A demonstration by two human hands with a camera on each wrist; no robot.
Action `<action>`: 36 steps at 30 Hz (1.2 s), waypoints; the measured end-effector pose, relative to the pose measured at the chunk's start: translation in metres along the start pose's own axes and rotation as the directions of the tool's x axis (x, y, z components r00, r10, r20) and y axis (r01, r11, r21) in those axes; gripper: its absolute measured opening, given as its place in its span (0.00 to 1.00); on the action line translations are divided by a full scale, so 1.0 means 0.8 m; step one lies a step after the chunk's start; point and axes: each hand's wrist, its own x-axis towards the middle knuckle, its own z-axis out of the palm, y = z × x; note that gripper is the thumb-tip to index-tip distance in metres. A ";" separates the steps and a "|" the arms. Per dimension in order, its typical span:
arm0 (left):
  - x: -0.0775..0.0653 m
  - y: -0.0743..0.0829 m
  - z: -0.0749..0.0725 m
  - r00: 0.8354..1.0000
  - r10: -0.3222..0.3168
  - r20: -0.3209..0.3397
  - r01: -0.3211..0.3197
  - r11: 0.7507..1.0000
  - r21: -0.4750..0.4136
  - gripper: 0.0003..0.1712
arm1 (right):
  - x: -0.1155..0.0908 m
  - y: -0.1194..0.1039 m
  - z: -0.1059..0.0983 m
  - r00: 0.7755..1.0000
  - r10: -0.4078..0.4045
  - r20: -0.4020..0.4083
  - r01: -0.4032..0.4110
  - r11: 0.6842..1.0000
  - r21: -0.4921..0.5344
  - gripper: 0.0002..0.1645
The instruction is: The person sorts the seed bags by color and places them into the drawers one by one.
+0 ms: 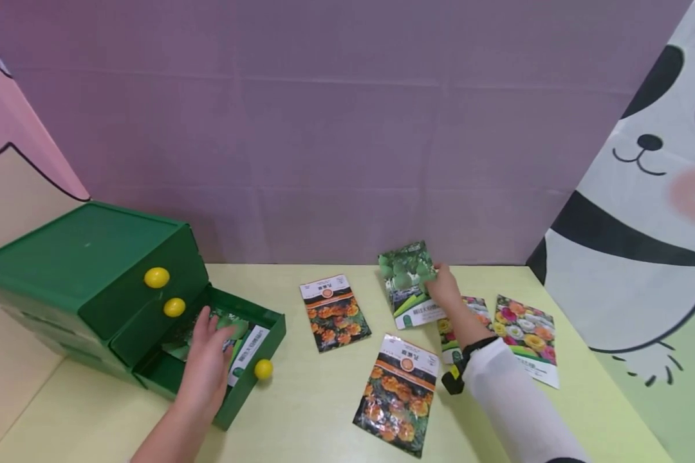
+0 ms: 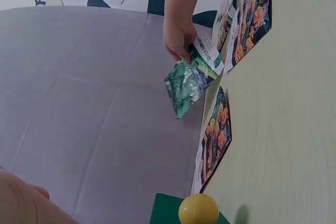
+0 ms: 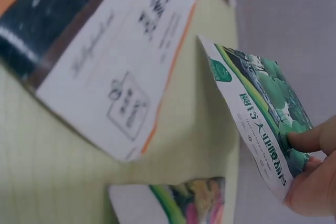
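Observation:
My right hand (image 1: 447,292) pinches a green seed packet (image 1: 402,276) by its edge, thumb on the printed front. In the right wrist view this packet (image 3: 262,114) is tilted up off the table. My left hand (image 1: 205,366), fingers spread, is over the pulled-out drawer (image 1: 275,341) of a green box. Inside the drawer lies another green seed packet (image 1: 249,354), partly hidden by that hand. Only part of the left hand (image 2: 26,203) shows in the left wrist view, at the lower left corner.
Two orange-flower seed packets (image 1: 336,313) (image 1: 398,395) lie mid-table. Two mixed-flower packets (image 1: 527,331) (image 1: 452,341) lie at the right, one partly under my right arm. The green box (image 1: 92,251) has yellow knobs (image 1: 157,278). A purple cloth (image 1: 336,141) hangs behind.

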 end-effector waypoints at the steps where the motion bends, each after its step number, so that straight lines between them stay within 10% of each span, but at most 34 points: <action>1: 0.000 0.000 0.001 1.000 0.018 0.008 -0.018 1.000 0.007 0.43 | -0.003 -0.002 -0.003 1.000 0.001 -0.009 -0.001 1.000 0.024 0.34; 19: -0.001 -0.003 0.040 0.983 0.065 0.172 -0.057 0.997 -0.051 0.40 | -0.106 -0.077 0.040 0.990 -0.097 0.101 0.046 0.905 0.423 0.28; 36: -0.005 -0.035 0.076 0.966 0.016 0.257 -0.021 1.000 0.020 0.50 | -0.186 -0.100 0.096 0.918 -0.155 0.365 -0.023 0.897 0.440 0.26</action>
